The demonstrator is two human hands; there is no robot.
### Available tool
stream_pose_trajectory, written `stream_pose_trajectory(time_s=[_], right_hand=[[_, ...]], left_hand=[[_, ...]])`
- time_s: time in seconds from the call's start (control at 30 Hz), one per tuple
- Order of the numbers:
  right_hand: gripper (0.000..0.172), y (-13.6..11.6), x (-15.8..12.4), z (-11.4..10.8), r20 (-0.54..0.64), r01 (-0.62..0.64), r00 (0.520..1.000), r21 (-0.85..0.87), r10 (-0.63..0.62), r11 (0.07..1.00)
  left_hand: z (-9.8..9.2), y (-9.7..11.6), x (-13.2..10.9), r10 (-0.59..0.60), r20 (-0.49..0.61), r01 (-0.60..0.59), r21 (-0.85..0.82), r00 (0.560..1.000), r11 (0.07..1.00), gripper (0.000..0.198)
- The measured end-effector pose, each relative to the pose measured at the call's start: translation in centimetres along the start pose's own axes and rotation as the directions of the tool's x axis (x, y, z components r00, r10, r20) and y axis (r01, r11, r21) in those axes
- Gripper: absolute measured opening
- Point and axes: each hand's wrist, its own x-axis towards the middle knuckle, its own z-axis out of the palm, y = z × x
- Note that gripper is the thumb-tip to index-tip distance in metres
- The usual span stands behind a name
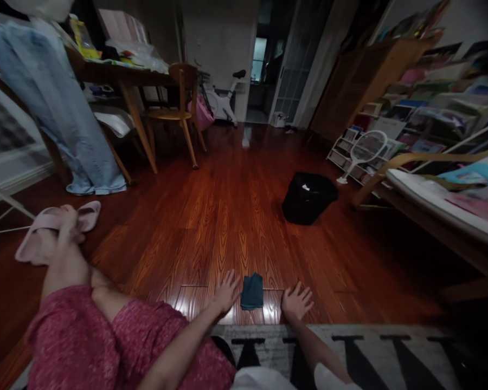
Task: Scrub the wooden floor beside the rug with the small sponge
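A dark teal folded cloth (pixel 252 292) lies on the wooden floor in front of me, a small neat rectangle with a slightly uneven top edge. To its left is my left hand (pixel 226 291), fingers spread, holding nothing and close to the cloth's edge. My right hand (pixel 297 302) rests to the right, a wider gap from the cloth, palm down with its fingers spread apart. Neither hand grips the cloth.
A black trash bin (pixel 309 197) stands ahead to the right. My legs and pink slippers (pixel 40 233) extend left. A wooden chair (pixel 179 114) and table are farther back. A patterned rug (pixel 333 330) borders the floor near me. At right are a cushioned seat and a shelf.
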Motion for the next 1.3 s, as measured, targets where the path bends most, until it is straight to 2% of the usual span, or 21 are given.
stream_pose_trajectory(time_s=[0.07, 0.13, 0.2, 0.23, 0.3, 0.33, 0.43, 0.5, 0.57, 0.6, 0.63, 0.77, 0.87, 0.97, 1.03, 1.07, 1.1, 1.17, 1.23, 1.3], right_hand=[[0.067, 0.0, 0.2, -0.3, 0.002, -0.006, 1.000, 0.013, 0.006, 1.000], [0.067, -0.5, 0.0, -0.6, 0.016, 0.031, 0.999, 0.031, -0.032, 0.999], [0.067, -1.6, -1.0, -0.6, 0.074, 0.195, 0.977, 0.078, -0.201, 0.978], [0.067, -2.5, -2.0, -0.5, 0.111, 0.305, 0.942, 0.117, -0.317, 0.945], [0.066, -4.8, -4.8, 0.1, 0.172, 0.466, 0.849, 0.203, -0.500, 0.861], [0.064, -6.0, -6.5, 0.4, 0.193, 0.495, 0.820, 0.233, -0.538, 0.837], [0.062, -8.8, -10.7, 1.4, 0.239, 0.489, 0.806, 0.246, -0.541, 0.837], [0.062, -9.4, -11.3, 1.4, 0.264, 0.521, 0.777, 0.238, -0.571, 0.820], [0.062, -8.5, -9.7, 1.1, 0.282, 0.563, 0.741, 0.234, -0.609, 0.793], [0.061, -7.5, -8.3, 0.8, 0.289, 0.562, 0.742, 0.224, -0.605, 0.796], [0.061, -6.3, -6.7, 0.6, 0.295, 0.539, 0.763, 0.203, -0.576, 0.818], [0.064, -0.2, -0.8, -0.1, 0.247, 0.278, 0.924, 0.083, -0.290, 0.957], [0.066, 2.3, 0.1, 0.3, 0.125, 0.081, 0.988, 0.063, -0.088, 0.995], [0.066, 0.5, -2.6, 1.2, 0.003, -0.023, 1.000, 0.091, 0.023, 0.996], [0.065, -2.5, -5.8, 1.5, 0.024, 0.012, 1.000, 0.092, -0.014, 0.996], [0.065, -4.2, -7.6, 1.5, 0.072, 0.071, 0.994, 0.090, -0.077, 0.993], [0.064, -5.9, -9.5, 1.5, 0.134, 0.150, 0.978, 0.092, -0.161, 0.984], [0.063, -9.0, -13.2, 1.3, 0.250, 0.335, 0.900, 0.129, -0.358, 0.933], [0.061, -11.1, -16.1, 1.0, 0.311, 0.507, 0.777, 0.203, -0.546, 0.838], [0.059, -12.1, -17.7, 0.7, 0.321, 0.632, 0.648, 0.278, -0.690, 0.723]], left_hand=[[-1.3, -2.3, -1.6, -0.133, -0.007, 0.133, 0.044, 0.991, 0.990, 0.064], [-2.3, -4.2, -3.3, -0.277, 0.033, 0.273, 0.083, 0.960, 0.958, 0.064], [-2.9, -5.1, -4.6, -0.388, 0.090, 0.379, 0.102, 0.917, 0.920, 0.064], [-3.1, -5.2, -4.9, -0.415, 0.111, 0.405, 0.102, 0.903, 0.908, 0.065], [-3.2, -5.0, -5.2, -0.420, 0.128, 0.411, 0.094, 0.898, 0.907, 0.068], [-3.2, -4.7, -5.2, -0.413, 0.129, 0.404, 0.087, 0.902, 0.911, 0.070], [-3.3, -4.2, -5.1, -0.401, 0.142, 0.395, 0.068, 0.905, 0.916, 0.076], [-3.5, -4.4, -5.2, -0.388, 0.171, 0.384, 0.058, 0.906, 0.922, 0.077], [-3.8, -4.8, -5.5, -0.374, 0.207, 0.372, 0.048, 0.904, 0.927, 0.078], [-4.0, -5.0, -5.6, -0.369, 0.222, 0.369, 0.043, 0.902, 0.928, 0.079], [-4.1, -5.1, -5.7, -0.367, 0.233, 0.369, 0.037, 0.901, 0.929, 0.079], [-4.2, -5.1, -5.8, -0.363, 0.250, 0.373, 0.008, 0.898, 0.928, 0.079], [-4.2, -4.9, -5.7, -0.358, 0.251, 0.373, -0.012, 0.899, 0.928, 0.080], [-4.3, -5.0, -5.5, -0.351, 0.245, 0.368, -0.024, 0.904, 0.930, 0.080], [-4.3, -5.2, -5.6, -0.341, 0.248, 0.358, -0.028, 0.907, 0.933, 0.081], [-4.3, -5.3, -5.6, -0.335, 0.253, 0.352, -0.028, 0.908, 0.935, 0.081], [-4.3, -5.4, -5.7, -0.326, 0.259, 0.345, -0.028, 0.909, 0.938, 0.081], [-4.2, -5.6, -5.8, -0.309, 0.275, 0.328, -0.026, 0.911, 0.944, 0.081], [-4.1, -5.7, -6.0, -0.293, 0.290, 0.314, -0.024, 0.911, 0.949, 0.080], [-4.0, -5.8, -6.2, -0.284, 0.302, 0.305, -0.023, 0.910, 0.952, 0.078]])
